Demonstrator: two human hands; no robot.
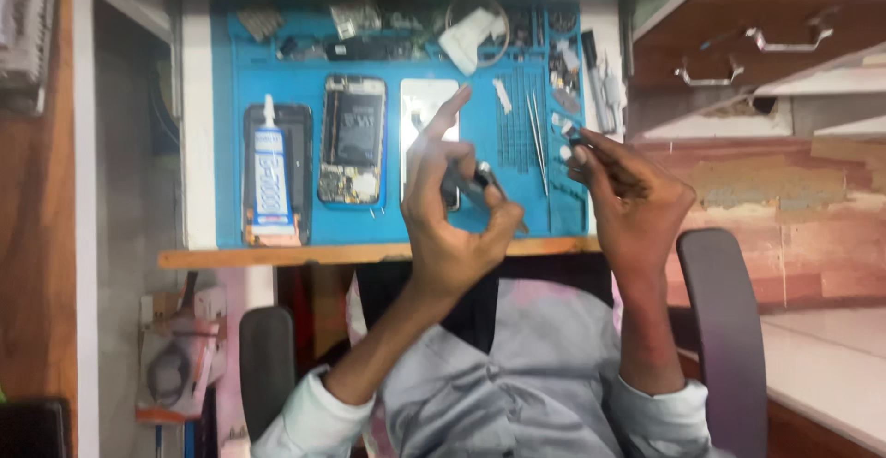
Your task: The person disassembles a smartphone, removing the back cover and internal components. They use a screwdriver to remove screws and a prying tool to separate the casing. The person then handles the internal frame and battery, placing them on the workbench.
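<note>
Blue mat point(231, 144) | left hand point(452, 227) grips screwdriver point(475, 181) | right hand point(628, 195) pinches small part point(574, 140)

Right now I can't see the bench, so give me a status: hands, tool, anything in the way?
Left hand grips screwdriver. Right hand pinches a small part. Both above blue mat; tweezers between them.

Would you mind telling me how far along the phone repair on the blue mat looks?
Done: the opened phone lies with its insides exposed, a separate panel beside it. In hand: the left hand pinches a small screwdriver; the right hand holds a tiny part. Left: the phone isn't closed, and the glue tube lies untouched.
</note>
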